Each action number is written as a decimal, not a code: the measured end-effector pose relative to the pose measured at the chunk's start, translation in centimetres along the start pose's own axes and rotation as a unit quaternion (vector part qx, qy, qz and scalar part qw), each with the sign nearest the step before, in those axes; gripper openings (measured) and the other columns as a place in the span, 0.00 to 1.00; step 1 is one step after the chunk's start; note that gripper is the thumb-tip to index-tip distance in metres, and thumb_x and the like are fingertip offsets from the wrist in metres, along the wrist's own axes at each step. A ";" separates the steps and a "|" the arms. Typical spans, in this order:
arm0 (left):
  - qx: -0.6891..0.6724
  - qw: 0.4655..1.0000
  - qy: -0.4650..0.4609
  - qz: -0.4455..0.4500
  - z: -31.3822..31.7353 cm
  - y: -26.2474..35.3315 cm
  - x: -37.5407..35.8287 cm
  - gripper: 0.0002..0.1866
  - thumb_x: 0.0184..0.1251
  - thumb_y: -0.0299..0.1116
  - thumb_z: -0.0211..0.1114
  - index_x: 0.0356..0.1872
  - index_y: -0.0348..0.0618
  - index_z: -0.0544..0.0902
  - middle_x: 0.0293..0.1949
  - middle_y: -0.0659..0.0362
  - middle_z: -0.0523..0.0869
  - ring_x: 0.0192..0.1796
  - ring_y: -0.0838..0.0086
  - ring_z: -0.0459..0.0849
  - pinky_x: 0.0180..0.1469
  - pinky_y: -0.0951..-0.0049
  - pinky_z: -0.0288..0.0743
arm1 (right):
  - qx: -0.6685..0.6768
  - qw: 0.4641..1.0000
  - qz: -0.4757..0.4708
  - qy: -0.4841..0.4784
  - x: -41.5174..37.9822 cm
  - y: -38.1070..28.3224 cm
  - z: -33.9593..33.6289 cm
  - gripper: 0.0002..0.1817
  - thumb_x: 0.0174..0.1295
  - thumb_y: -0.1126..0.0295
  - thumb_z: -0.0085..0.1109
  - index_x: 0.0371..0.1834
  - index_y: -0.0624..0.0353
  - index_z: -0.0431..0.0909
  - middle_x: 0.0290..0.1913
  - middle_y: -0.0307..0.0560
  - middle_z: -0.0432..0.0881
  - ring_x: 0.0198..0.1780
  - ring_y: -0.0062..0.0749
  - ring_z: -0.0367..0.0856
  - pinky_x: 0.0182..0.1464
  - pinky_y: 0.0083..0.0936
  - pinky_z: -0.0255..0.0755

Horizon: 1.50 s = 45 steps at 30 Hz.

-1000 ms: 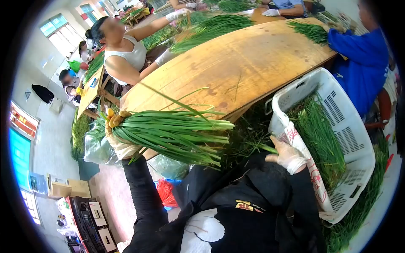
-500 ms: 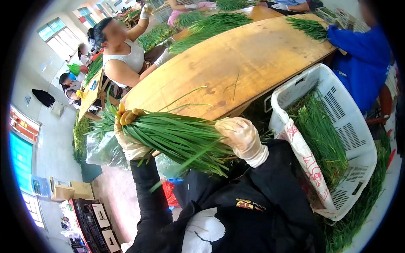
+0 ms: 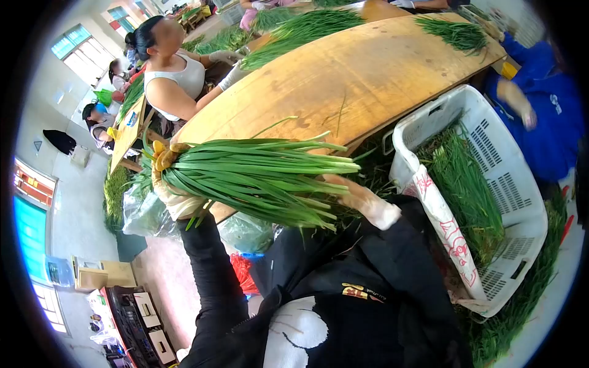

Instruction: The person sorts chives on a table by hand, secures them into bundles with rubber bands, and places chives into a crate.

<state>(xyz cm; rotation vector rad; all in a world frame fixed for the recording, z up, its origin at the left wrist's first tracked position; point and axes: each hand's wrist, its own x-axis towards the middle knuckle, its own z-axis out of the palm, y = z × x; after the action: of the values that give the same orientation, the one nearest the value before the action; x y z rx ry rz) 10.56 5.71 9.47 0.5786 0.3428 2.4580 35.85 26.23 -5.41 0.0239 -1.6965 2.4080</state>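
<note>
A large bundle of long green stalks [image 3: 251, 175] stretches sideways in front of me, its pale ends to the right. My left hand [image 3: 169, 175], gloved with yellowish fingertips, is wrapped round the bundle at its left end. At the other end, my right hand [image 3: 362, 201], in a pale glove, is behind and below the pale stalk ends. Its fingers are mostly hidden by the stalks and smeared by motion. Beyond the bundle lies the wooden table [image 3: 294, 86], with a few loose stalks near its close edge.
To the right stands a white plastic crate [image 3: 402, 138] holding green stalks. A person in a white top [image 3: 184, 80] sits across on the left, and another in blue [image 3: 540, 116] sits at the right. More stalks [image 3: 307, 34] lie on the far table.
The stalks' right ends have risen and spread into view. My right hand has gone from over those ends to behind and below them. The person in blue has lowered a hand.
</note>
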 end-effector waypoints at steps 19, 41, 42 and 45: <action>0.083 0.994 0.036 0.059 -3.2 2.1 4.6 0.13 0.58 0.40 0.53 0.36 0.42 0.77 0.28 0.60 0.78 0.37 0.68 0.75 0.53 0.64 0.65 | -0.502 0.829 0.056 0.240 -6.0 1.0 -2.8 0.20 0.60 0.51 0.48 0.24 0.57 0.77 0.20 0.43 0.79 0.22 0.32 0.79 0.26 0.27 0.71; 0.108 0.992 -0.038 0.046 -1.8 -0.8 9.6 0.15 0.62 0.41 0.48 0.34 0.38 0.75 0.28 0.55 0.79 0.31 0.65 0.77 0.44 0.63 0.71 | 0.252 0.957 -0.144 -0.017 4.6 0.7 2.5 0.53 0.37 0.47 0.69 0.66 0.56 0.52 0.63 0.45 0.61 0.62 0.36 0.59 0.64 0.32 0.50; 0.100 0.994 -0.011 0.043 -1.8 -0.8 9.3 0.17 0.61 0.43 0.48 0.34 0.38 0.75 0.29 0.55 0.79 0.34 0.66 0.77 0.44 0.63 0.71 | 0.266 0.954 -0.138 -0.006 4.6 0.0 2.9 0.52 0.38 0.47 0.69 0.65 0.56 0.52 0.62 0.45 0.61 0.61 0.35 0.61 0.63 0.31 0.53; 0.089 0.994 0.022 0.066 -2.0 -0.7 9.9 0.15 0.59 0.43 0.51 0.31 0.41 0.77 0.23 0.58 0.79 0.26 0.69 0.76 0.37 0.64 0.73 | 0.317 0.938 -0.138 0.028 4.0 -2.4 3.9 0.46 0.42 0.49 0.67 0.64 0.55 0.55 0.60 0.46 0.65 0.57 0.35 0.67 0.57 0.31 0.63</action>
<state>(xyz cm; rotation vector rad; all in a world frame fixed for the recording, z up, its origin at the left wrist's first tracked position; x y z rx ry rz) 2.60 11.93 10.70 0.6399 0.5639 2.5867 31.92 23.95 -1.29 0.2624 -0.7636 2.5799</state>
